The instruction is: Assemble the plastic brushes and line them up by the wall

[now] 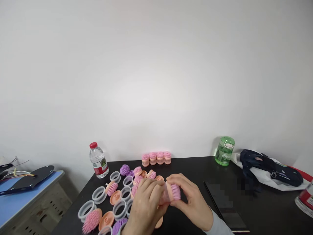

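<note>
Above the front of the black table, my left hand [148, 204] and my right hand [192, 203] meet around one round scalp brush [175, 192] tilted on its side, its pink bristles facing right. A clear plastic ring [167, 193] sits at its base, gripped by my left fingers. My right thumb and fingertips close on the bristled head's rim. Part of the brush is hidden behind my left hand. Nearest my left hand lie loose clear rings [119, 210], orange caps [106, 220], a purple bristle head [119, 226] and pink bristle heads [111, 188].
Several pink brushes [153, 158] stand in a row by the wall. A water bottle [98, 160] stands at the back left and a green container [224, 151] at the back right. A dark tablet-like slab [226, 209] lies right of my hands, near a dark cloth bundle [271, 168].
</note>
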Motion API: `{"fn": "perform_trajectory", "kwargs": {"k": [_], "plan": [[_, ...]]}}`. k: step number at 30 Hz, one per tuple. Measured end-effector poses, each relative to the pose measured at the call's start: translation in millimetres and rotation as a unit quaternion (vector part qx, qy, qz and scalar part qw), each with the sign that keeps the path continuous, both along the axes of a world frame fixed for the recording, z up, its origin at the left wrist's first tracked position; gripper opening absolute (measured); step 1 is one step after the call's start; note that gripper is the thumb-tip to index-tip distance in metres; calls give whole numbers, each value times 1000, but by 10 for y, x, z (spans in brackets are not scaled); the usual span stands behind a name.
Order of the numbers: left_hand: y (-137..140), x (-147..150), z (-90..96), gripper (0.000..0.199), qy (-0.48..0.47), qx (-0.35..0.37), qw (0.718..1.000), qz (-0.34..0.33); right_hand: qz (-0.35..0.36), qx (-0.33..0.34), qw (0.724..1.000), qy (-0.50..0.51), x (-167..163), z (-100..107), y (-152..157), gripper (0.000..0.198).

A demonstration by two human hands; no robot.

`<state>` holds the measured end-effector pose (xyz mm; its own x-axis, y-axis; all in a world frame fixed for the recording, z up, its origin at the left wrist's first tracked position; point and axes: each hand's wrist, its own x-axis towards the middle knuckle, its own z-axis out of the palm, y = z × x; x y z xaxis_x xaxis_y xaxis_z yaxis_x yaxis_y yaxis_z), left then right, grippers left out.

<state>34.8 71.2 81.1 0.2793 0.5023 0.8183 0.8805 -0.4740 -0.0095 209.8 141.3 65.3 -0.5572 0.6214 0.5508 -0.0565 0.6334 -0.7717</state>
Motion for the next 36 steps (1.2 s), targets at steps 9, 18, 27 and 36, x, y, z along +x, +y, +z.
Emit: {"fn": "perform_trajectory", "kwargs": {"k": [9,18,27,36], "plan": [[-3,38,11,17,37,0,999,20,7,-90,995,-33,26,-28,29,37],[8,14,31,23,65,19,997,45,92,-236,966,46,-14,-68,58,58],[-30,33,35,22,59,24,997,49,105,-279,951,80,-27,-25,30,73],[-45,46,72,25,58,21,997,44,119,-244,960,67,-15,-9,6,58]]}}
